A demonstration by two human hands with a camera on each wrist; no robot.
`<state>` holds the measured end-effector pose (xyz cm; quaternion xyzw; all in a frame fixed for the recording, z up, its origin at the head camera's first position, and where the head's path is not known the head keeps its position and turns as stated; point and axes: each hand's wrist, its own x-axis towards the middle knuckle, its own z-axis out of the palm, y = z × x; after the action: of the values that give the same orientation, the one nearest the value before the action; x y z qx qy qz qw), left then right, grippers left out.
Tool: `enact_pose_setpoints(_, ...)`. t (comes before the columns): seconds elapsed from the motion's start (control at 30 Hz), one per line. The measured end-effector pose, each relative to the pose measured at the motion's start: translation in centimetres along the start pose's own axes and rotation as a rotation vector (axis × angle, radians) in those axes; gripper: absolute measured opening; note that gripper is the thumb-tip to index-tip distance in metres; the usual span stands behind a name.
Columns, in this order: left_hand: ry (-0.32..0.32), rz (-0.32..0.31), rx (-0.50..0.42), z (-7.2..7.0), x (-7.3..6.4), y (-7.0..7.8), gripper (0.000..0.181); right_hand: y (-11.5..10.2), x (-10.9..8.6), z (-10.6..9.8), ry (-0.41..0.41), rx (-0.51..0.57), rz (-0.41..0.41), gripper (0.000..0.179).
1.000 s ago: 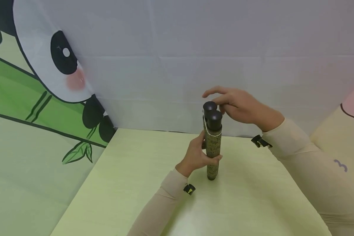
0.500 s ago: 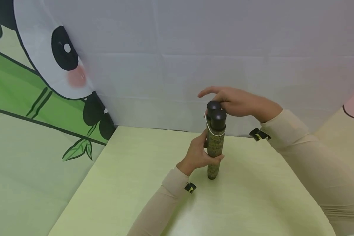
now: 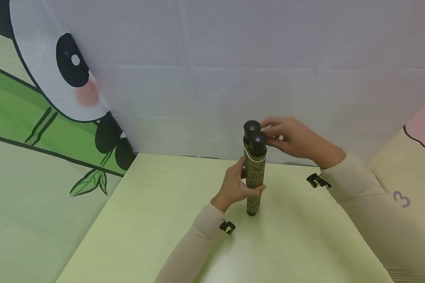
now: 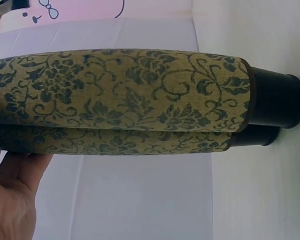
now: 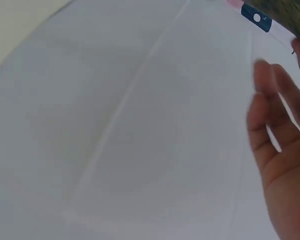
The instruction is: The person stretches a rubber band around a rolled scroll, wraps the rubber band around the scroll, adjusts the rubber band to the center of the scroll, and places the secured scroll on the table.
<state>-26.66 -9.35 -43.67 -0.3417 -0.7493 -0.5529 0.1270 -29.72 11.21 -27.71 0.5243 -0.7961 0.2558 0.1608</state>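
Note:
A brocade-covered scroll (image 3: 255,171) with two rolls side by side stands nearly upright over the table. Black knobs (image 3: 258,143) cap its top, and a white cord (image 3: 256,160) loops round it just below them. My left hand (image 3: 235,186) grips the lower half, thumb across the front. The left wrist view shows the scroll's dark floral pattern (image 4: 140,90) and black lower ends (image 4: 277,97). Beside the top knobs is my right hand (image 3: 292,137), fingers loosely bent; whether they touch the knobs or cord I cannot tell. In the right wrist view its fingers hold nothing.
A pale yellow-green table (image 3: 163,188) lies beneath the hands. A whitish-grey cloth backdrop (image 3: 198,90) rises directly behind it. Printed cartoon cloth (image 3: 39,102) hangs at the left, with more at the right.
My right hand reached over the knobs, then drew back and down to their right side. The scroll tilted slightly right and came back. My left hand keeps its grip.

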Motion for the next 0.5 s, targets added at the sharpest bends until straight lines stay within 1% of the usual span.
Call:
enact_pose_setpoints(0.07, 0.008, 0.003, 0.013, 0.2, 0.1, 0.1, 0.072, 0.5, -1.0, 1.0, 0.109, 0.055, -0.009, 0.031)
enact_pose_setpoints(0.1, 0.01, 0.006, 0.023, 0.2, 0.1, 0.2, 0.072, 0.7, -1.4, 1.6, 0.159, 0.111, 0.006, 0.033)
enact_pose_setpoints(0.13, 0.012, 0.008, 0.037, 0.3, 0.2, 0.3, 0.071, 0.9, -1.8, 2.1, 0.205, 0.179, 0.024, 0.034)
enact_pose_setpoints(0.23, 0.023, 0.013, 0.07, 0.5, 0.3, 0.4, 0.071, 1.1, -2.8, 3.6, 0.313, 0.453, 0.095, 0.033)
enact_pose_setpoints(0.3, 0.027, 0.013, 0.09, 0.6, 0.3, 0.5, 0.07, 1.2, -3.2, 4.3, 0.361, 0.609, 0.143, 0.028)
enact_pose_setpoints(0.37, 0.023, 0.008, 0.101, 0.7, 0.4, 0.5, 0.07, 1.3, -3.4, 4.7, 0.397, 0.718, 0.185, 0.025)
enact_pose_setpoints(0.5, 0.01, 0.002, 0.11, 0.8, 0.5, 0.6, 0.071, 1.5, -3.5, 4.9, 0.423, 0.821, 0.241, 0.025)
